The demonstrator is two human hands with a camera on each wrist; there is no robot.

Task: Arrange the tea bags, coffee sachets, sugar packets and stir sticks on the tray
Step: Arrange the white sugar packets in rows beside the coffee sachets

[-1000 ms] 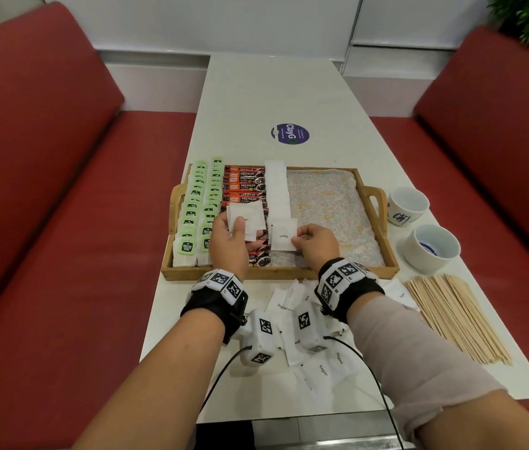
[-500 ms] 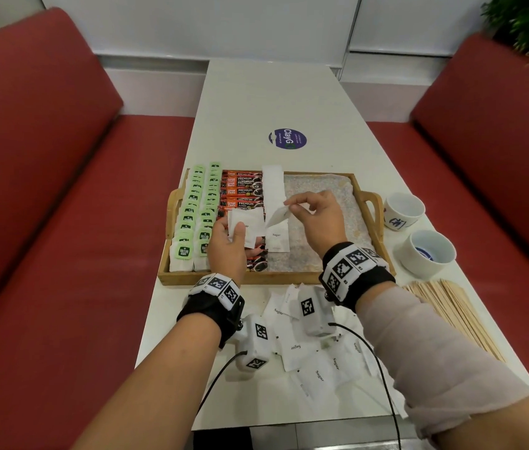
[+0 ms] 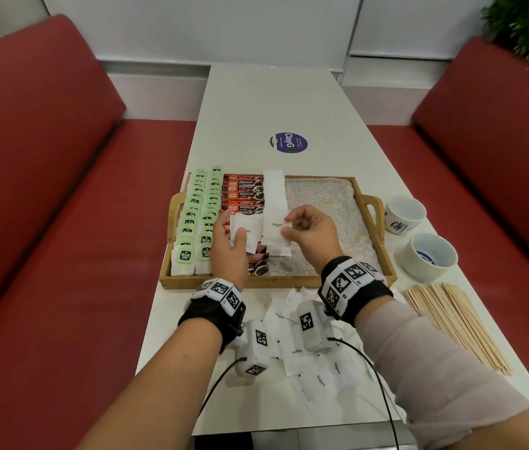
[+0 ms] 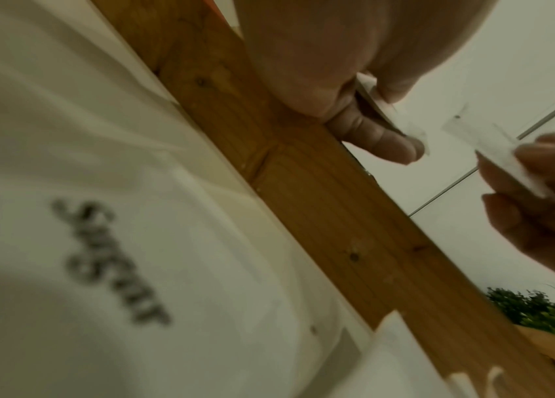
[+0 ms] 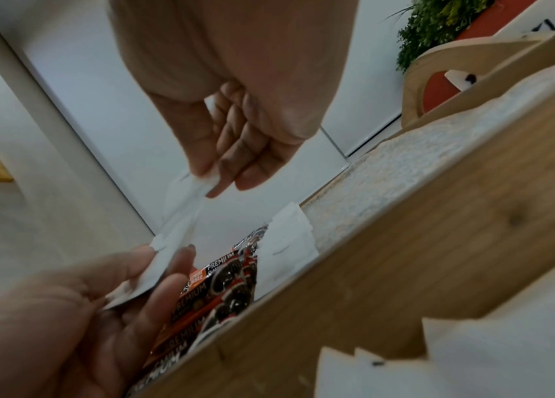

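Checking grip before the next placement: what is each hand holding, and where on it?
Right hand pinches one sugar packet by its right edge. Left hand holds a small stack of sugar packets at its left side.

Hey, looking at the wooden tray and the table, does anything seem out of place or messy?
Yes. Loose white sugar packets lie scattered at odd angles on the white table, in front of the wooden tray. The thin wooden stir sticks also lie off the tray. Nothing looks spilled or torn.

Red benches (image 3: 45, 196), white wall (image 3: 224, 24)
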